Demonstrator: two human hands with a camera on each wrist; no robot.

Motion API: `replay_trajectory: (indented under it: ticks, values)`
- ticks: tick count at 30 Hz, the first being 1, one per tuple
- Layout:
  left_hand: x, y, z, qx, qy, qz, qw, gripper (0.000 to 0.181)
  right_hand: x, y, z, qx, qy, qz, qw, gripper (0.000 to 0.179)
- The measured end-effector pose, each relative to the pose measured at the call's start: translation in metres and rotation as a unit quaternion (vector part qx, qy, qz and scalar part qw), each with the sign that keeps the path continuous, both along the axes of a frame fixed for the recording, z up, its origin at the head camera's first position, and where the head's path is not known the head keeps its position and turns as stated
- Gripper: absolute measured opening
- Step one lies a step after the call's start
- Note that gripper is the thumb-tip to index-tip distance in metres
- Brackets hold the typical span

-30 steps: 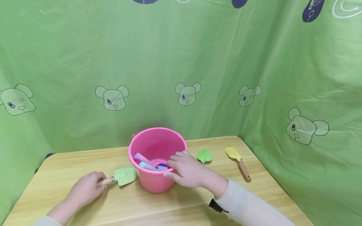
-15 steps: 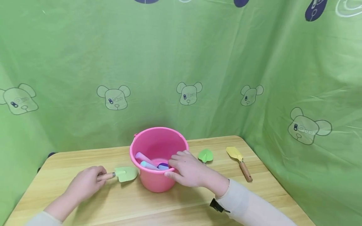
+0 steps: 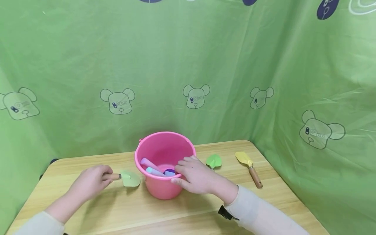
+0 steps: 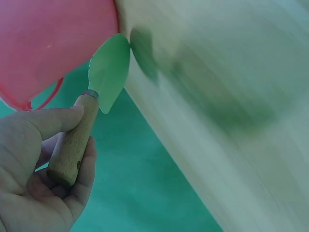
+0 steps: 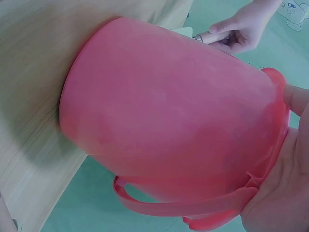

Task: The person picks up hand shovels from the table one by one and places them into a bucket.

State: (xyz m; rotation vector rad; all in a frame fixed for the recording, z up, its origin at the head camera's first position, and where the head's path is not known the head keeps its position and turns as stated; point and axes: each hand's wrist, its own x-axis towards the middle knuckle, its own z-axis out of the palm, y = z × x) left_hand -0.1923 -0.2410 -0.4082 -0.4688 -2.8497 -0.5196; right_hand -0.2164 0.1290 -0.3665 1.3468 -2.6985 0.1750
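raised a little since the earlier frames, the left hand has brought the pale green shovel up with it, while the right hand and the bucket have stayed put.

at far left, a pale sleeve leads to that left hand, whose fingers are curled round the shovel's wooden handle, the thumb lying along it near the metal collar. the blade points right, tilted, just beside the pink bucket; whether it touches the counter i cannot tell.

the bucket stands upright on the counter, its carrying handle hanging down one side. inside, a lilac rod and a mint-tipped rod lean against the left wall, with a purple piece next to them.

the right hand grips the bucket's near right rim, fingers over the edge and thumb on the outside. past it lies a bright green trowel, its lower part hidden by the hand and forearm. farthest right, well apart from both hands, a yellow trowel lies on the counter, its brown handle towards the person.
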Motion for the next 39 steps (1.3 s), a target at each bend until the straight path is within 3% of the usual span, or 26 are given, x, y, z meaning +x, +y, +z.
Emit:
replay_trajectory:
  ticks: [25,33,39]
  values:
    - [-0.011,0.014,0.031,-0.02,0.028,-0.048,0.9983,0.011,0.0,0.0,0.0,0.0,-0.002,0.0,1.0,0.042]
    - [-0.01,0.014,0.042,-0.018,0.017,-0.057,0.9981,0.013,0.0,-0.001,0.001,-0.001,-0.004,0.001,1.0,0.042]
    - [-0.009,0.012,0.054,-0.03,0.05,-0.054,0.9968,0.013,0.0,0.0,0.001,0.0,-0.009,-0.001,1.0,0.042]
